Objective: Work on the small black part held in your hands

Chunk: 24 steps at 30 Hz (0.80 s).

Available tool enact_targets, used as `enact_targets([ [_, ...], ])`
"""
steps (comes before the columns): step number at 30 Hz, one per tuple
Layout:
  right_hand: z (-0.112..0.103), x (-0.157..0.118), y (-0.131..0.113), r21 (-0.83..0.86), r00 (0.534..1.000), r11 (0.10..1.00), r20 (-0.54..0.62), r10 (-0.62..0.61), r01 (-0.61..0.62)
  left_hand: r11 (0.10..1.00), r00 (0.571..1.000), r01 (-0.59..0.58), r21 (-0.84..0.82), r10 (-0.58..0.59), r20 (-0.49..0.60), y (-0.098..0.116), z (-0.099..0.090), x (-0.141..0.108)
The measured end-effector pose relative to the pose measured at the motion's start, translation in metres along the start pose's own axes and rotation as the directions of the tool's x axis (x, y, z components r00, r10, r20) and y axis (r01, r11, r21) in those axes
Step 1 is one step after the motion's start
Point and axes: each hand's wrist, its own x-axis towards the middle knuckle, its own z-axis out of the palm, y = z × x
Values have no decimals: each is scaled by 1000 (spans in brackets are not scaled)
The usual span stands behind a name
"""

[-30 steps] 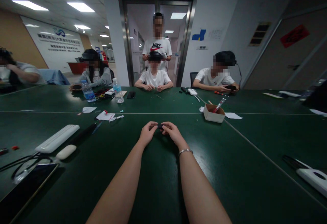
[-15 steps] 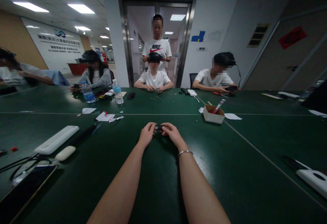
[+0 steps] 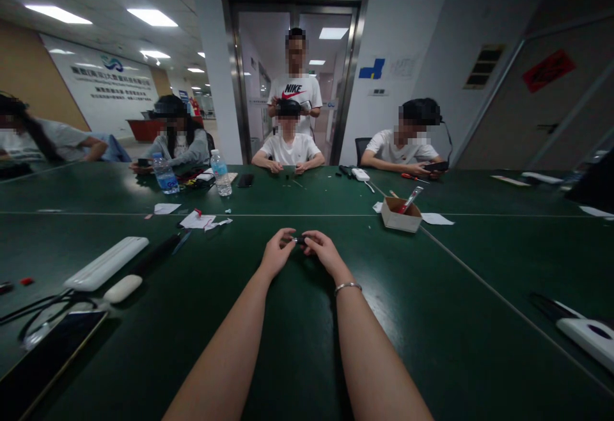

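A small dark cylindrical object with a silvery left end lies between my hands, above the green table. My right hand, with a metal bracelet on its wrist, pinches the dark part between thumb and fingers. At the silvery end, my left hand has its thumb touching or very near it, with the index finger slightly raised. Whether the left fingertips grip the object is too small to tell.
A cardboard box with tools stands ahead right. Paper scraps, a white power bank, a white oval case and a phone lie left. Bottles stand farther back. Several people are around the far side.
My left index finger has lifted a little from the small object, showing more of its silvery end. My right hand stays nearly still. The seated person opposite has moved their hands slightly.
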Motion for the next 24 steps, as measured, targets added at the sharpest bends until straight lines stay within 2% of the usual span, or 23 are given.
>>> enact_targets([
  [5,0,0,0,1,1000,1000,-1,-1,1,998,998,61,-15,-61,33,2,0,-1],
  [10,0,-1,-1,16,1000,1000,-1,9,-9,999,999,27,18,-27,34,3,-1,-1],
  [15,0,-1,-1,16,1000,1000,2,3,-3,998,997,67,-3,-67,43,2,-1,-1],
  [20,0,-2,-2,22,1000,1000,-3,8,-8,1000,999,-4,14,3,41,5,-4,-2],
  [24,1,-3,-3,16,1000,1000,3,9,-9,999,998,52,-12,-51,47,3,-4,0],
])
